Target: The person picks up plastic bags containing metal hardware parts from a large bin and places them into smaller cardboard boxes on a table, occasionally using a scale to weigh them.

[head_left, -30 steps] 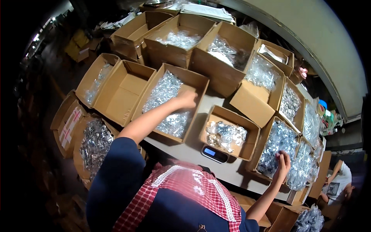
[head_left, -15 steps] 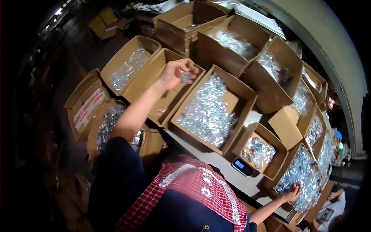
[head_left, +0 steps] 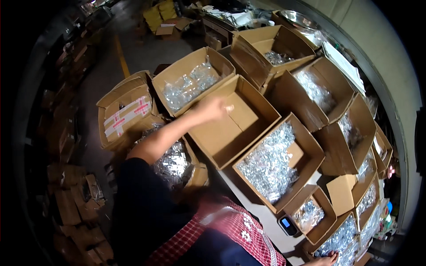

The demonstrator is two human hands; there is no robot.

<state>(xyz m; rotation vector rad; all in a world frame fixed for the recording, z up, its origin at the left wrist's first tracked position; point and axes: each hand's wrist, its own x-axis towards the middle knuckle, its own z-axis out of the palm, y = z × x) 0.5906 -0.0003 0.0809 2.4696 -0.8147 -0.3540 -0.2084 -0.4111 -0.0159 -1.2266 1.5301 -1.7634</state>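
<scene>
Fingers of the left hand (head_left: 214, 107) curl loosely over the empty carton (head_left: 230, 122), whether pinching a small packet I cannot tell; letting go low over the bare bottom seems the tidy way. Right hand (head_left: 326, 258) lies flat, fingers spread, on shiny packets (bottom edge). Around stand open brown cartons of silvery packets (head_left: 268, 162), a taped carton (head_left: 124, 116) with red-and-white strips, and a small scale (head_left: 287, 224).

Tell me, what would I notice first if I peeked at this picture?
Lots of brown cardboard boxes heaped with shiny little clear packets, like the full box in the middle. The left hand reaches over an open box with nothing showing inside. The right hand rests at the bottom edge by another box of packets.
</scene>
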